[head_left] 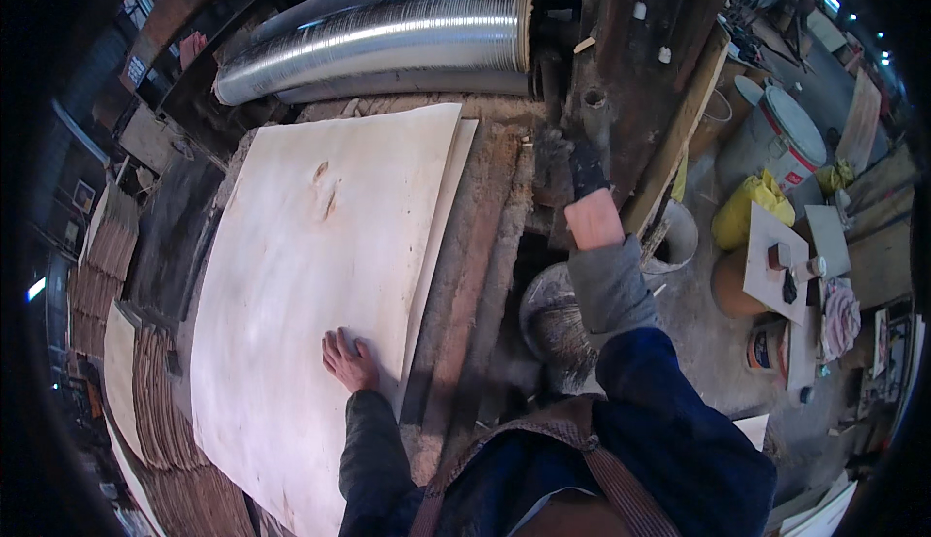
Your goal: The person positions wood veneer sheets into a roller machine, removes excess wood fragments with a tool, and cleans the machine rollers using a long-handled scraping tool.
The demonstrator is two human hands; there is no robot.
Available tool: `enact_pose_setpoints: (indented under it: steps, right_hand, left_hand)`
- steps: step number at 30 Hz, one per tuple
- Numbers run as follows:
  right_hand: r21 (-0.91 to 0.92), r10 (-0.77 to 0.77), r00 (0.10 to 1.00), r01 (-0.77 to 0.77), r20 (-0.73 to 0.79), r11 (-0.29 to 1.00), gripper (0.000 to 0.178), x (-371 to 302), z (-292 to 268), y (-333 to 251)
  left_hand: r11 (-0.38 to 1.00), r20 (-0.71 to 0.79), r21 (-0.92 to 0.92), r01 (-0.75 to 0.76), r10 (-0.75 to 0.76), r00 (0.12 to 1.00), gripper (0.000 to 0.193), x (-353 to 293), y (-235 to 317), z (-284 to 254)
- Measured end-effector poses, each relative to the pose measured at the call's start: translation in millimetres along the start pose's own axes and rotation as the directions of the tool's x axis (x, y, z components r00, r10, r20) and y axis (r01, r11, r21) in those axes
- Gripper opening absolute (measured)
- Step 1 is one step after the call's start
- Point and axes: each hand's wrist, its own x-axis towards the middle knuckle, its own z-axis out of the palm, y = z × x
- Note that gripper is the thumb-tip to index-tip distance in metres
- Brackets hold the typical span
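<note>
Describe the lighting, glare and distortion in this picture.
Head view: bright streaks of glare run along the ridged metal roller; head view: the pale sheet looks brightly lit, while the dark-covered right hand blends into shadowy machinery; head view: fisheye distortion bends straight edges toward the rim, and the corners fall to black.

a yellow bag (743, 213) (crumpled) sits near a grey lidded drum (776, 139).
</note>
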Motion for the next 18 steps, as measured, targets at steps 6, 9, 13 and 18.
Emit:
enact_pose_setpoints:
  steps: [6, 9, 13, 18]
  right_hand:
    - [-0.194, -0.111, 0.99, 0.092, -0.091, 0.977, 0.023, -24.7, -1.6, 27.4]
    - [-0.31, -0.218, 0.964, 0.163, -0.151, 0.936, 0.024, -8.7, -0.6, 31.7]
    - [-0.28, -0.302, 0.949, 0.267, -0.092, 0.922, 0.027, 41.3, -24.3, 3.4]
    - [-0.497, -0.351, 0.897, 0.182, -0.27, 0.848, 0.024, -11.1, -38.0, 43.1]
  left_hand:
    - [1.0, 0.015, -0.01, 0.021, -0.02, 1.0, 0.046, 2.1, 5.9, -2.6]
    - [1.0, 0.008, -0.003, 0.013, -0.013, 1.0, 0.046, 1.9, 3.3, -2.4]
    - [1.0, 0.02, -0.017, -0.016, 0.016, 1.0, 0.047, 9.3, 10.3, -1.0]
    - [1.0, 0.04, 0.005, 0.007, -0.007, 0.999, 0.047, 3.4, 10.3, -9.7]
